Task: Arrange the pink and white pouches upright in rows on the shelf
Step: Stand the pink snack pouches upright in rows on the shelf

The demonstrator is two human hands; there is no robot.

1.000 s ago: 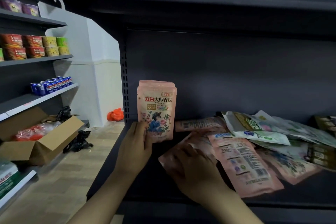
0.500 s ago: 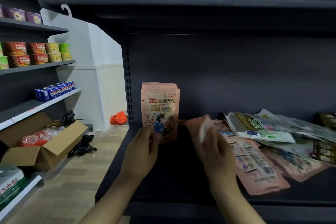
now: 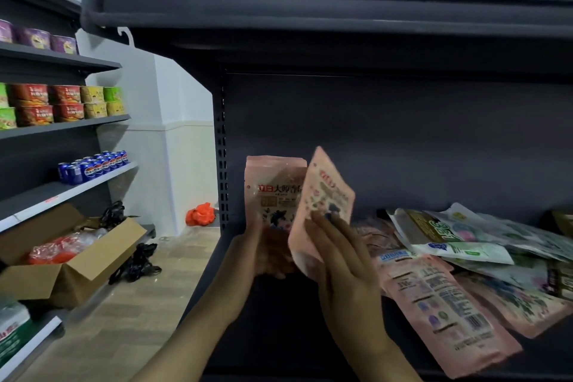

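Note:
A small row of pink pouches (image 3: 273,192) stands upright at the left end of the dark shelf (image 3: 279,335). My left hand (image 3: 257,254) grips the bottom of that standing row. A second pink pouch (image 3: 322,201) is raised and tilted in my right hand (image 3: 338,260), its left edge overlapping the front of the upright ones. To the right lies a loose pile: a pink pouch (image 3: 440,307) flat with its back label up, more pink ones beneath it, and white and green pouches (image 3: 459,242) on top.
Dark packs (image 3: 561,279) lie at the pile's right edge. The shelf above (image 3: 310,9) overhangs the working space. Left of the shelf, across a wooden floor, stand racks with noodle cups (image 3: 65,102), blue cans (image 3: 93,164) and an open cardboard box (image 3: 71,257).
My right hand lifted a pink pouch off the flat pile and swung it left and up against the standing row. My left hand stayed on the upright pouches.

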